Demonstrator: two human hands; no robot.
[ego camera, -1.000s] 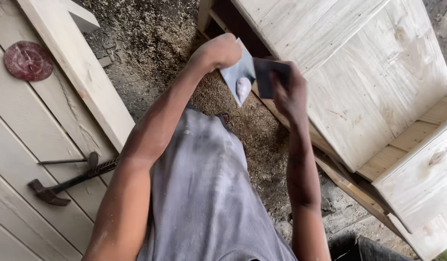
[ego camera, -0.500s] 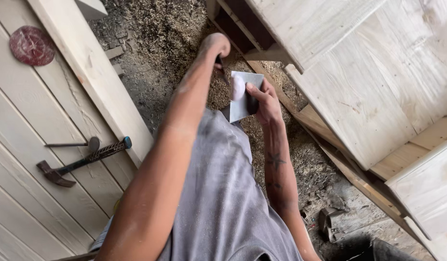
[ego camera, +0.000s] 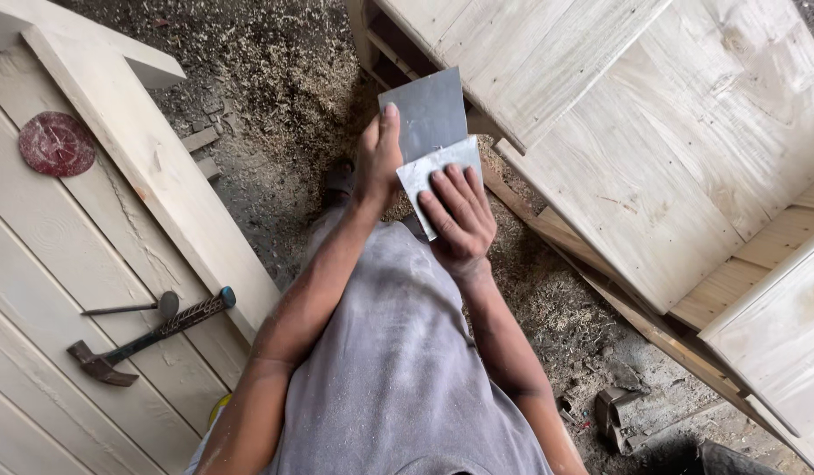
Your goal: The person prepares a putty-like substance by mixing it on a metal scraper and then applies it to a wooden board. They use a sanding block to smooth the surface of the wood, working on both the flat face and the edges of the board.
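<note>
Head view: hands meet in front of the person's chest, above a floor of sawdust (ego camera: 275,79).
Left hand (ego camera: 376,163): fingers closed around the lower edge of a wide grey blade (ego camera: 429,110), thumb laid flat up its face; the blade stands upright, its top edge toward the pale wooden cabinet (ego camera: 653,132).
Right hand (ego camera: 459,215): fingers pressed flat and close together on a smaller light-grey blade (ego camera: 438,171), which lies across the lower corner of the wide grey blade, touching it.
Place of the blades: just beside the near left corner of the pale wooden cabinet, over the sawdust.
Clothing: a dusty grey shirt (ego camera: 389,369) fills the lower middle, below the hands.
Left of the cabinet: across the strip of sawdust lies a cream panelled board (ego camera: 55,264), well apart from the cabinet.
On that board: a hammer (ego camera: 147,339) with a dark head and blue-tipped handle, a thin metal punch (ego camera: 134,308) just beside it, and a red sanding disc (ego camera: 57,143) farther up.
Below the cabinet: a wooden plank (ego camera: 618,299) leans along its near edge; small dark scraps (ego camera: 613,413) lie on the floor near the plank's lower end.
</note>
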